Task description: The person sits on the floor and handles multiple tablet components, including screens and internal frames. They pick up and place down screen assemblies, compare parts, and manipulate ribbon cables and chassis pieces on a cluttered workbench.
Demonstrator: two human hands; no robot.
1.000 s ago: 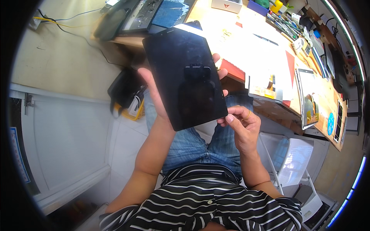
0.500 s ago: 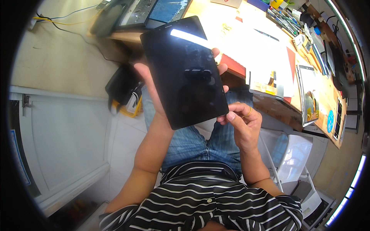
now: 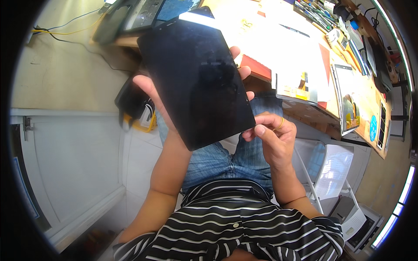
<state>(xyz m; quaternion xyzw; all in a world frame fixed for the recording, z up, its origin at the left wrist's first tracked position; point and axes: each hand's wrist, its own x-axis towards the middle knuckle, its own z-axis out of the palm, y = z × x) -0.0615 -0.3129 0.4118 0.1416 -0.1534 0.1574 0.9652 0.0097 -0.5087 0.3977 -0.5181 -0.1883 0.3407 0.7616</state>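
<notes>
A black tablet (image 3: 198, 87) with a dark, glossy screen is held tilted over my lap, its face toward me. My left hand (image 3: 157, 99) grips it from underneath, thumb along the left edge and several fingertips showing past the right edge; the palm is hidden behind it. At the tablet's lower right corner, my right hand (image 3: 278, 137) pinches the edge between thumb and fingers, and a ring shows on one finger. A bright strip of light reflects near the top of the screen. The tablet's back is hidden.
The wooden workbench (image 3: 368, 141) ahead and right is partly washed out by glare. A panel with yellow flex parts (image 3: 300, 92) and an opened device (image 3: 347, 98) lie there, with tools (image 3: 320, 17) farther back. A white chair (image 3: 335, 169) stands right; a white cabinet (image 3: 78, 161) stands left.
The tablet has shifted slightly left and tilted a little more, and its light reflection has slid toward the top edge. Both hands keep their hold.
</notes>
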